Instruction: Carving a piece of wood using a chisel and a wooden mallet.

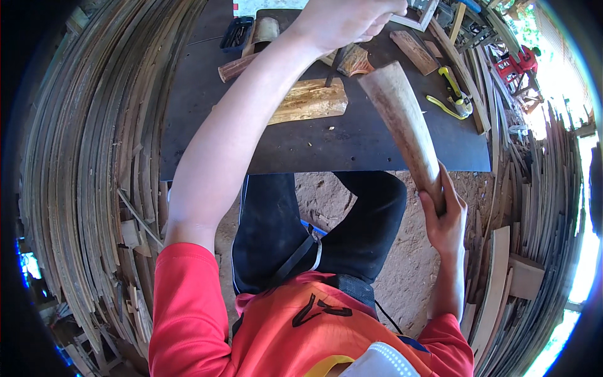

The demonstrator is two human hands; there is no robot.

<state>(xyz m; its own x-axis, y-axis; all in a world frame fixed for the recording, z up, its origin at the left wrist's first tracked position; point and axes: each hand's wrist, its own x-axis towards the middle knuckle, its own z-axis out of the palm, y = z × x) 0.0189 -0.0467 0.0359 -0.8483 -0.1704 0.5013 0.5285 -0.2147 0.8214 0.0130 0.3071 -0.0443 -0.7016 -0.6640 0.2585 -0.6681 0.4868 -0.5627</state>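
Note:
My right hand (447, 217) is closed round the lower end of a long, pale brown, half-round piece that looks like split bamboo (405, 119). The piece tilts up and leftward over the table's front edge. Reaching across the table, my left hand (352, 24) is curled at the top of the view; what its fingers hold is hidden. A narrow dark strip (335, 68) shows just below that wrist; whether the hand holds it cannot be seen. Under my left forearm lies a yellowish, rough split piece (311, 100). A shorter reddish-brown piece (355, 61) rests near the upper end of the bamboo.
Yellow-handled pliers (453, 94) lie at the right of the dark table (282, 147). Beyond them are another brown piece (413, 52) and a wooden strip (461, 75). A dark blue tray (237, 34) stands far left. Stacked wooden slats (94, 157) line both sides.

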